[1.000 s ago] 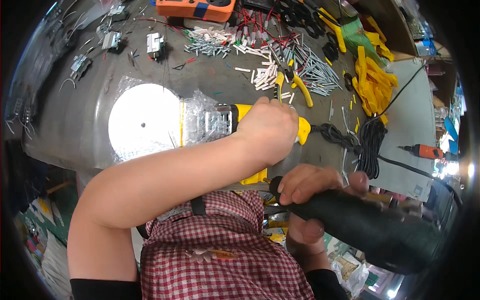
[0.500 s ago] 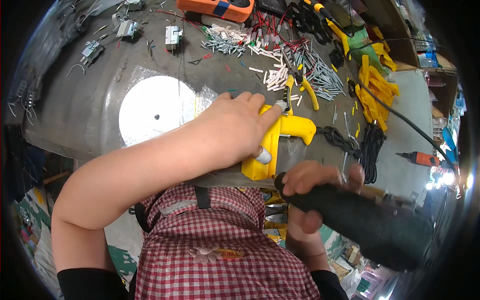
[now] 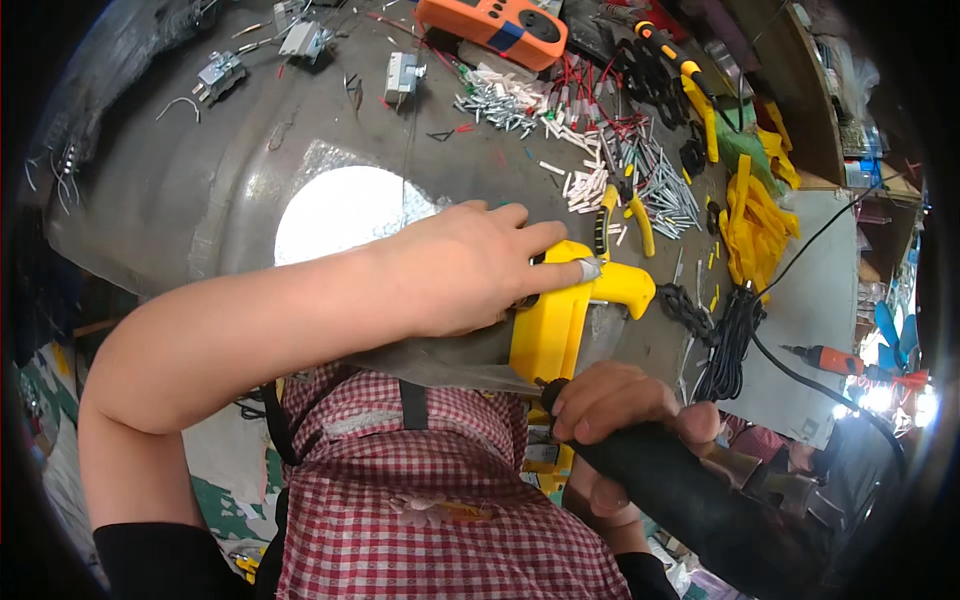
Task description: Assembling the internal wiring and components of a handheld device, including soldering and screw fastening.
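A yellow plastic housing with a handle [image 3: 550,335], which looks like a power tool body, lies at the table's front edge. My left hand [image 3: 480,265] is closed over its left side, with the thumb hidden and a fingertip covering on one finger. In my right hand [image 3: 625,405] is a thick black electric screwdriver [image 3: 690,490], its thin tip at the near end of the housing. Whether the tip sits in a screw cannot be made out. A black cable [image 3: 690,312] runs from the housing's handle. Beyond my left forearm lies a bright white disc [image 3: 345,215], partly covered.
Pliers with yellow handles [image 3: 645,225] lie beyond the housing, near piles of long screws [image 3: 665,190] and small white pieces [image 3: 585,190]. An orange meter-like box [image 3: 490,28] stands at the back. Yellow straps [image 3: 755,225] and coiled black cable [image 3: 735,345] lie right.
The whole view has shifted, so the table things appear farther right and lower. My left hand stays on the housing, and the screwdriver tip stays at its near end.
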The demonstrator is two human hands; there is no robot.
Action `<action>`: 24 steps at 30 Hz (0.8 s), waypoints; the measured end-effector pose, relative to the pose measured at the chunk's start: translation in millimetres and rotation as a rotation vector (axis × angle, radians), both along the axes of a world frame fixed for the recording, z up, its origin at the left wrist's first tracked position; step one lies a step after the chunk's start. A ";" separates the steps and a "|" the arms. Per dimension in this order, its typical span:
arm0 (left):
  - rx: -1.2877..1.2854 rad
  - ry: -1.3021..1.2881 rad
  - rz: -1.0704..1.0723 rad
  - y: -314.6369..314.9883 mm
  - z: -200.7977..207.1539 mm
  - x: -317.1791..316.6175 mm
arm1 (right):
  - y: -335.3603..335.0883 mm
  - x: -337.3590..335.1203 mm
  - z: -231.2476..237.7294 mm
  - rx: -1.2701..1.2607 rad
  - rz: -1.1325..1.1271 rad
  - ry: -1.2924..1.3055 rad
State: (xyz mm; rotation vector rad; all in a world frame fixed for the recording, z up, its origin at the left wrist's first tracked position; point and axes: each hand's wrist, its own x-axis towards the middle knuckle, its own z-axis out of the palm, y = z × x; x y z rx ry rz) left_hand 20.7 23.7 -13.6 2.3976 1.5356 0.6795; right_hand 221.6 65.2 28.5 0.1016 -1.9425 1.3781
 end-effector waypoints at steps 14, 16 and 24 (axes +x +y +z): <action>0.119 -0.008 0.296 -17.1 -14.3 21.7 | -2.4 -5.7 4.9 -0.079 0.004 0.021; 0.117 0.012 0.306 -17.6 -13.3 21.4 | -6.1 -4.9 20.5 -0.075 -0.033 0.036; 0.115 0.059 0.023 -36.7 -1.5 12.5 | 3.2 7.3 54.5 -0.510 -0.204 0.346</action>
